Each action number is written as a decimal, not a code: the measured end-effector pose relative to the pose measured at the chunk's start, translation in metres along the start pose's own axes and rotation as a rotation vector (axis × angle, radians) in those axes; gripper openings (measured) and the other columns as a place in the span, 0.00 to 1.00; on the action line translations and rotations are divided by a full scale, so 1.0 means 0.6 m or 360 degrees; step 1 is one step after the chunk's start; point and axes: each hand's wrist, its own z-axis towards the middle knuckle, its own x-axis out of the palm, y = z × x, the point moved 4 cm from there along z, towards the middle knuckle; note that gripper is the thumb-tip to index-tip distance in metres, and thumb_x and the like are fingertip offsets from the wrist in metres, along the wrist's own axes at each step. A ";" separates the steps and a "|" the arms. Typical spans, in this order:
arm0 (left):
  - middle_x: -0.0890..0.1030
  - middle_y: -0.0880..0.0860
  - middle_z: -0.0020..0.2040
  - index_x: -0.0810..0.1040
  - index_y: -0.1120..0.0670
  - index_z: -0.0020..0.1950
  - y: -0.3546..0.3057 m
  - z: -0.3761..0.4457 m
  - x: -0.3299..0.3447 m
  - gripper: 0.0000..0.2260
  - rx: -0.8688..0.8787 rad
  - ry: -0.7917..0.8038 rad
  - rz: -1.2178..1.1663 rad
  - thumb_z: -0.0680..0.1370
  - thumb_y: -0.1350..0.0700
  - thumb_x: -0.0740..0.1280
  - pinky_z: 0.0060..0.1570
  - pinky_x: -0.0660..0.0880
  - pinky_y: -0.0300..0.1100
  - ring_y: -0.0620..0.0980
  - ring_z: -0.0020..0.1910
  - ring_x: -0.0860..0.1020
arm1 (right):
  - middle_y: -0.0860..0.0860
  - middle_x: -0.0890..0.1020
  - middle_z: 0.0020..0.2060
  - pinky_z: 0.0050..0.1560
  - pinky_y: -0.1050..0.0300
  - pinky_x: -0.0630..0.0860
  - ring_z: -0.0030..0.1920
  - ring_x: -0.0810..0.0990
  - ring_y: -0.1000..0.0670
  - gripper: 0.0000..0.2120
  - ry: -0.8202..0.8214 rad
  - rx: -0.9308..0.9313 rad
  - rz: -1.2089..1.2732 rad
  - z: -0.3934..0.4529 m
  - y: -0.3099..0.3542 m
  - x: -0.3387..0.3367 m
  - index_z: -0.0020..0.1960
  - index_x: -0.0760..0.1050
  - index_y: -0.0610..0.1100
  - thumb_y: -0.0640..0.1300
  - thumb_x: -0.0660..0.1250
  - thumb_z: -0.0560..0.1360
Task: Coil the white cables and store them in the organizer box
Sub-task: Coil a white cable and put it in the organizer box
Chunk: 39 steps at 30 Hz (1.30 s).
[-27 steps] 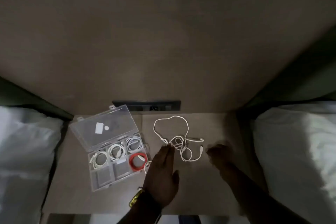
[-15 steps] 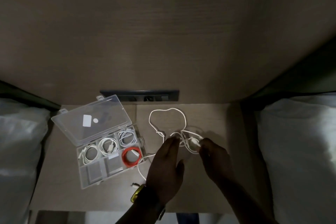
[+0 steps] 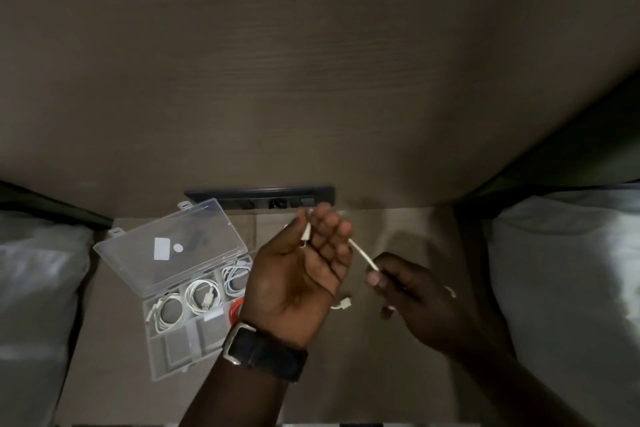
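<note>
My left hand [image 3: 298,274] is raised palm-up over the nightstand, with a plug end of the white cable [image 3: 362,255] pinched between thumb and fingers. My right hand [image 3: 412,291] pinches the same cable a short way along, to the right. Another white plug [image 3: 344,304] hangs below my left hand. Most of the cable is hidden behind the hands. The clear organizer box [image 3: 173,350] lies open at the left, holding three coiled white cables [image 3: 202,296] in its back row and a red coil [image 3: 235,310] partly hidden by my wrist.
The box lid [image 3: 173,250] leans open toward the back left. A dark socket strip [image 3: 259,199] runs along the wooden wall behind. White pillows [image 3: 571,288] flank the narrow nightstand [image 3: 346,385] on both sides.
Both hands have lifted the white cable off the nightstand. My left hand turned palm-up with a plug end, and my right hand took hold of the cable beside it.
</note>
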 end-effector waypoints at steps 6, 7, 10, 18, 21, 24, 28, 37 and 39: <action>0.82 0.57 0.62 0.78 0.58 0.62 -0.053 0.006 -0.043 0.14 0.0733 -0.0110 0.0250 0.81 0.57 0.59 0.65 0.74 0.46 0.52 0.64 0.78 | 0.58 0.77 0.35 0.38 0.56 0.74 0.36 0.77 0.56 0.11 0.0289 -0.0152 -0.0487 -0.065 0.035 0.018 0.43 0.69 0.58 0.62 0.59 0.79; 0.82 0.56 0.63 0.78 0.58 0.63 -0.063 0.003 -0.057 0.14 0.0883 -0.0185 0.0471 0.80 0.58 0.60 0.66 0.74 0.47 0.52 0.65 0.78 | 0.59 0.77 0.35 0.37 0.58 0.73 0.36 0.77 0.56 0.11 0.0275 -0.0145 -0.0560 -0.079 0.040 0.008 0.43 0.69 0.59 0.64 0.58 0.78; 0.84 0.48 0.60 0.80 0.54 0.62 -0.084 -0.019 -0.093 0.11 0.1369 -0.0510 0.1703 0.82 0.58 0.62 0.64 0.71 0.38 0.43 0.63 0.78 | 0.61 0.78 0.35 0.38 0.64 0.73 0.36 0.79 0.59 0.19 0.0112 -0.0094 -0.0780 -0.106 0.050 -0.024 0.43 0.71 0.61 0.74 0.54 0.74; 0.73 0.55 0.25 0.79 0.60 0.37 0.058 -0.039 -0.173 0.13 -0.0153 0.0017 0.2006 0.78 0.55 0.66 0.26 0.65 0.41 0.53 0.23 0.69 | 0.68 0.83 0.40 0.38 0.78 0.73 0.39 0.80 0.69 0.04 -0.0999 -0.0079 -0.0320 -0.054 0.044 -0.205 0.48 0.79 0.52 0.43 0.67 0.79; 0.65 0.53 0.24 0.77 0.61 0.36 0.089 -0.074 -0.152 0.14 -0.0450 0.0178 0.1292 0.75 0.51 0.67 0.24 0.54 0.36 0.46 0.21 0.59 | 0.55 0.85 0.40 0.41 0.56 0.81 0.42 0.85 0.54 0.07 -0.1047 0.0211 -0.0447 0.009 -0.036 -0.196 0.51 0.79 0.48 0.50 0.65 0.78; 0.69 0.48 0.22 0.76 0.60 0.38 0.079 -0.086 -0.120 0.11 -0.0446 0.0267 0.0532 0.75 0.54 0.70 0.24 0.52 0.38 0.42 0.19 0.61 | 0.40 0.85 0.45 0.48 0.45 0.79 0.46 0.84 0.37 0.12 -0.0653 0.0358 -0.0817 0.048 -0.109 -0.132 0.51 0.80 0.42 0.49 0.64 0.79; 0.73 0.47 0.29 0.77 0.58 0.46 0.037 -0.044 -0.092 0.09 -0.0027 0.0322 0.0068 0.80 0.56 0.59 0.27 0.61 0.35 0.42 0.26 0.69 | 0.51 0.80 0.33 0.39 0.51 0.77 0.38 0.82 0.46 0.13 -0.0286 0.0241 -0.0904 0.043 -0.125 -0.013 0.42 0.71 0.51 0.57 0.59 0.80; 0.84 0.57 0.46 0.76 0.60 0.49 -0.052 0.056 -0.178 0.09 0.0873 -0.0660 -0.0024 0.83 0.63 0.57 0.46 0.82 0.42 0.51 0.43 0.85 | 0.49 0.75 0.29 0.39 0.52 0.75 0.33 0.77 0.53 0.26 0.0075 0.0009 -0.0685 -0.032 -0.072 0.097 0.38 0.69 0.46 0.65 0.51 0.81; 0.83 0.56 0.44 0.76 0.58 0.45 -0.055 0.064 -0.193 0.10 0.1028 -0.0765 0.0450 0.82 0.63 0.58 0.45 0.81 0.41 0.51 0.42 0.84 | 0.50 0.72 0.28 0.39 0.56 0.74 0.30 0.74 0.56 0.23 0.0166 -0.0201 -0.0564 -0.051 -0.046 0.101 0.37 0.69 0.47 0.63 0.55 0.81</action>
